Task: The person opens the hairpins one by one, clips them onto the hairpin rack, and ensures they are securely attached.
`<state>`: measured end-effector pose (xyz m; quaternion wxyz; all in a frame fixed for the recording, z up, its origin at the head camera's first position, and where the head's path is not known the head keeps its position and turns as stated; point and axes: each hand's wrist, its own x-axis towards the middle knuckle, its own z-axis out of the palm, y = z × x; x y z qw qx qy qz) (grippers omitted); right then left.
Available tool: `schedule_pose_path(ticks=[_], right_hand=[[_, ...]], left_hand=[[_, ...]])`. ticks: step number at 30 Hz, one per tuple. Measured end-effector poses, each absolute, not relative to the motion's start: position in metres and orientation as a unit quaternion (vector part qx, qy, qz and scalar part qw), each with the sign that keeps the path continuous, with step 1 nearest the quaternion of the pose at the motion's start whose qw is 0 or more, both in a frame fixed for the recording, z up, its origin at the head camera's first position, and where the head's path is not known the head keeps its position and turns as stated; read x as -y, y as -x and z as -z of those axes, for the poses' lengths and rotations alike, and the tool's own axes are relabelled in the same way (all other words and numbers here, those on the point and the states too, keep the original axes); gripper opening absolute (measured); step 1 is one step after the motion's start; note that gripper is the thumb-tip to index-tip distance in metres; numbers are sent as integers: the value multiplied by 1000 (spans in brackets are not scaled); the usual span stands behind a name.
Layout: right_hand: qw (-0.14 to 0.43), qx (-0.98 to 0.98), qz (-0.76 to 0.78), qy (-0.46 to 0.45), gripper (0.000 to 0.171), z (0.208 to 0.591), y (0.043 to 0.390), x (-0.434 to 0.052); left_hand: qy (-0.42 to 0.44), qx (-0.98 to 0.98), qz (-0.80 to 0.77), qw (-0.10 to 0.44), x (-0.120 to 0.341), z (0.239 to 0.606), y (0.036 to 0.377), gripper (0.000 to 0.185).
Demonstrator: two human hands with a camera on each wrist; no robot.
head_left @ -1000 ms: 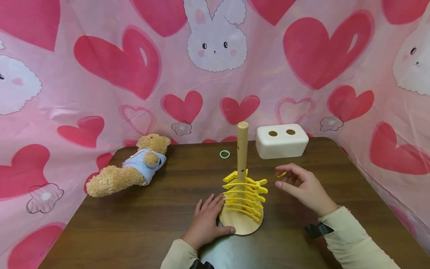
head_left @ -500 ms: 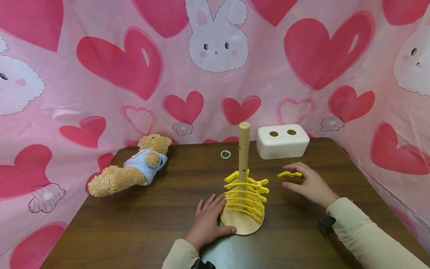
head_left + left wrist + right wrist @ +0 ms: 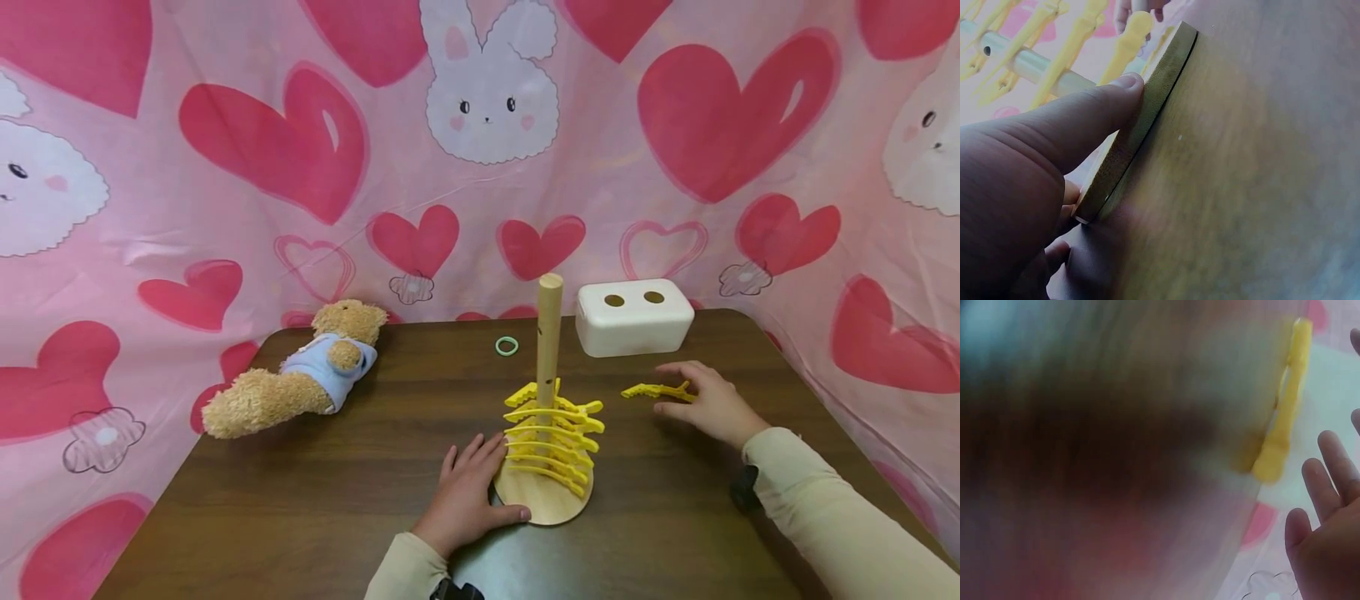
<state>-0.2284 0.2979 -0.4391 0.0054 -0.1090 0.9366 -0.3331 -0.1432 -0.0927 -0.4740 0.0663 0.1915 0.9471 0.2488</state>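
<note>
Left hand braces peg stand; right hand beside loose yellow clip.

My left hand rests fingers relaxed against the stand's wooden base; right hand lies loose, fingers straight, just right of the yellow clip flat on the tabletop. I judge a careless sweep could knock the upright peg or its stacked clips. Far side: white box, green ring; teddy bear left.

Head view looks down across the table; both wrist views sit close, sharing its yellow clips.
</note>
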Motion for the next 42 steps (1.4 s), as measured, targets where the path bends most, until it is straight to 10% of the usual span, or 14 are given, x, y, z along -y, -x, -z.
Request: schedule_pose_path(ticks=[22, 42], right_hand=[[88, -945, 306, 81, 50, 444, 242, -333], [-65, -913, 401, 43, 46, 434, 210, -305]], left_hand=[[-187, -947, -250, 75, 91, 476, 144, 100], [-182, -947, -251, 79, 92, 476, 145, 101]])
